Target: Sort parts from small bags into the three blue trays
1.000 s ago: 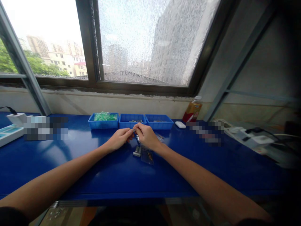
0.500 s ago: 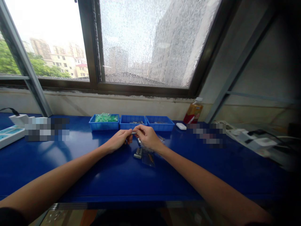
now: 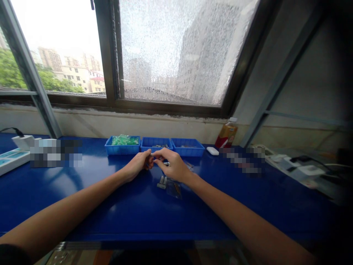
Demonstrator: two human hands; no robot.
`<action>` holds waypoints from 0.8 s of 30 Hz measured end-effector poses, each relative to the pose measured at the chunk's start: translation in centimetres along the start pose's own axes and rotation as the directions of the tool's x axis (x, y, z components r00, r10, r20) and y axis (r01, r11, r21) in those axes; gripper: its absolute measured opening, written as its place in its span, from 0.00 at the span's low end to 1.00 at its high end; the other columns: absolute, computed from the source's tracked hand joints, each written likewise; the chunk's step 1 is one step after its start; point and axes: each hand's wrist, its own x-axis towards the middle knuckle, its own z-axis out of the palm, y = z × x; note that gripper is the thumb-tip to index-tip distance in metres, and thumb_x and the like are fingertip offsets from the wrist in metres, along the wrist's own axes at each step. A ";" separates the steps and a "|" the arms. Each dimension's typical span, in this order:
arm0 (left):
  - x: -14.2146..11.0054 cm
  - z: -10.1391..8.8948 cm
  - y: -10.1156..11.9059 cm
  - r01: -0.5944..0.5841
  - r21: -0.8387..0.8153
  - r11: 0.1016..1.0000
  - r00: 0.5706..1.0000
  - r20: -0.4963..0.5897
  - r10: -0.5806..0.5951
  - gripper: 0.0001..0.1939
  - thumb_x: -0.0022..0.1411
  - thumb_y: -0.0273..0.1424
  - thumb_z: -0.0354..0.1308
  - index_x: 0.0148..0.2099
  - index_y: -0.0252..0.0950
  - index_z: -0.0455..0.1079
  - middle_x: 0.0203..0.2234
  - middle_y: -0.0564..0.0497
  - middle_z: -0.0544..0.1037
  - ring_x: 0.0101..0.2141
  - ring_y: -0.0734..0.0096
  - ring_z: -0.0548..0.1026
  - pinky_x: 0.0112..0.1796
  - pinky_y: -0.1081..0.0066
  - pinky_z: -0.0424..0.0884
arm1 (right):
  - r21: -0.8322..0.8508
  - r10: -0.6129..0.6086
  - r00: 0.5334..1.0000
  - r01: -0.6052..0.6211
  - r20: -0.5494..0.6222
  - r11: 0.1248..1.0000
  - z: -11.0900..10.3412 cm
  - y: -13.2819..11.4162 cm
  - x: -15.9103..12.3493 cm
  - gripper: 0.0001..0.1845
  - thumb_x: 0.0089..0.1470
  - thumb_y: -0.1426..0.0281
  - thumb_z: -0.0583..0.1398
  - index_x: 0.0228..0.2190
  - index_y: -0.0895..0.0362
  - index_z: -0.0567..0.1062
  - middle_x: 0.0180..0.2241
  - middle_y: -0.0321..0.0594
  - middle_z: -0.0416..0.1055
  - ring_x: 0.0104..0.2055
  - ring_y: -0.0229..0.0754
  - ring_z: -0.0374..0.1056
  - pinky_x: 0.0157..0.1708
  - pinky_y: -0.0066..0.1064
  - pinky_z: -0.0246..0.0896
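Observation:
My left hand (image 3: 140,164) is closed in a pinch above the table, fingers curled under. A small silvery piece (image 3: 152,155) shows at its fingertips, too small to name. My right hand (image 3: 174,165) is bent over from the right, its fingertips meeting that piece. Between its thumb and fingers another bit of shiny metal (image 3: 166,163) shows, and I cannot tell whether the hand grips it. Below the hands lie short silvery metal parts (image 3: 161,182). Beside them is a clear plastic bag (image 3: 174,189) with thin brass-coloured pieces in it.
Three blue bins stand in a row behind my hands: the left bin (image 3: 122,149) holds green packets, the middle bin (image 3: 146,142) and right bin (image 3: 190,151) hold small metal pieces. Farther right are a white case (image 3: 212,151) and a bottle (image 3: 227,133). A white power strip (image 3: 13,158) lies left.
My right hand has opened its grip a little, with thumb and index finger more apart. My left hand has shifted slightly left and stays closed. The view has tilted slightly.

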 end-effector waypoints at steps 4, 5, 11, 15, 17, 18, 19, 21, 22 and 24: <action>-0.3 0.0 0.3 -0.016 0.057 0.998 0.995 0.095 0.011 0.25 0.61 0.48 0.41 0.22 0.34 0.58 0.17 0.52 0.67 0.21 0.75 0.63 0.26 0.73 0.58 | -0.090 -0.098 0.995 0.095 -0.036 0.991 0.0 0.2 0.0 0.08 0.53 0.76 0.54 0.32 0.56 0.73 0.31 0.40 0.71 0.37 0.39 0.67 0.41 0.34 0.61; -0.4 0.0 0.4 -0.018 0.068 0.998 0.992 0.123 0.010 0.25 0.61 0.48 0.41 0.22 0.34 0.59 0.17 0.52 0.67 0.21 0.74 0.64 0.26 0.72 0.59 | -0.083 -0.083 0.995 0.078 -0.061 0.993 0.1 0.3 0.0 0.08 0.53 0.76 0.54 0.32 0.56 0.73 0.31 0.40 0.71 0.37 0.39 0.67 0.40 0.33 0.62; -0.9 0.8 1.1 -0.113 0.072 0.991 0.994 0.013 0.112 0.20 0.60 0.46 0.48 0.38 0.33 0.64 0.23 0.52 0.70 0.24 0.75 0.68 0.28 0.73 0.63 | 0.064 0.199 0.962 -0.190 -0.185 0.980 0.8 0.9 0.1 0.06 0.51 0.69 0.57 0.31 0.57 0.73 0.27 0.38 0.70 0.29 0.37 0.66 0.30 0.29 0.62; -0.9 1.0 1.0 -0.307 0.245 0.919 0.945 -0.032 0.324 0.16 0.56 0.38 0.56 0.43 0.34 0.62 0.25 0.53 0.70 0.28 0.73 0.70 0.31 0.73 0.65 | 0.218 0.329 0.915 -0.281 -0.232 0.935 1.0 1.1 0.2 0.07 0.50 0.69 0.57 0.31 0.58 0.73 0.30 0.40 0.72 0.31 0.37 0.67 0.32 0.29 0.64; -0.9 1.0 0.8 -0.331 0.325 0.886 0.928 -0.060 0.368 0.12 0.57 0.37 0.55 0.40 0.34 0.62 0.26 0.52 0.71 0.29 0.72 0.71 0.32 0.72 0.66 | 0.252 0.368 0.894 -0.306 -0.256 0.918 1.2 1.0 0.3 0.07 0.49 0.69 0.57 0.30 0.58 0.74 0.31 0.41 0.72 0.31 0.38 0.68 0.31 0.29 0.64; -1.0 1.0 0.7 -0.331 0.356 0.874 0.922 -0.075 0.380 0.11 0.58 0.36 0.54 0.38 0.34 0.62 0.27 0.51 0.72 0.30 0.71 0.72 0.33 0.71 0.67 | 0.271 0.390 0.883 -0.321 -0.260 0.907 1.3 0.9 0.4 0.07 0.49 0.69 0.57 0.30 0.58 0.74 0.31 0.41 0.72 0.31 0.37 0.68 0.30 0.29 0.64; -1.0 1.1 0.7 -0.330 0.377 0.866 0.917 -0.089 0.388 0.10 0.58 0.36 0.54 0.37 0.34 0.62 0.27 0.50 0.72 0.31 0.70 0.72 0.34 0.70 0.68 | 0.294 0.412 0.872 -0.334 -0.263 0.895 1.4 0.9 0.4 0.07 0.49 0.69 0.57 0.29 0.58 0.74 0.31 0.41 0.72 0.30 0.37 0.67 0.28 0.28 0.65; -1.1 1.3 0.7 -0.331 0.392 0.858 0.910 -0.110 0.401 0.09 0.59 0.36 0.53 0.37 0.34 0.62 0.28 0.50 0.73 0.31 0.69 0.73 0.34 0.69 0.68 | 0.335 0.439 0.857 -0.344 -0.269 0.877 1.7 0.9 0.5 0.08 0.50 0.68 0.57 0.29 0.59 0.74 0.31 0.42 0.72 0.28 0.37 0.67 0.26 0.28 0.65; -1.1 1.5 0.7 -0.332 0.390 0.859 0.907 -0.118 0.404 0.09 0.59 0.36 0.52 0.38 0.34 0.62 0.28 0.50 0.73 0.31 0.69 0.73 0.35 0.69 0.69 | 0.340 0.437 0.856 -0.339 -0.275 0.877 1.7 0.9 0.5 0.08 0.50 0.68 0.57 0.30 0.59 0.74 0.31 0.42 0.72 0.28 0.37 0.68 0.26 0.29 0.66; -1.2 1.8 0.8 -0.335 0.376 0.864 0.904 -0.131 0.408 0.10 0.59 0.36 0.52 0.39 0.34 0.63 0.30 0.49 0.73 0.32 0.70 0.73 0.35 0.69 0.69 | 0.302 0.408 0.863 -0.321 -0.296 0.898 1.8 0.9 0.5 0.08 0.50 0.68 0.57 0.30 0.59 0.74 0.32 0.42 0.72 0.32 0.39 0.69 0.31 0.31 0.67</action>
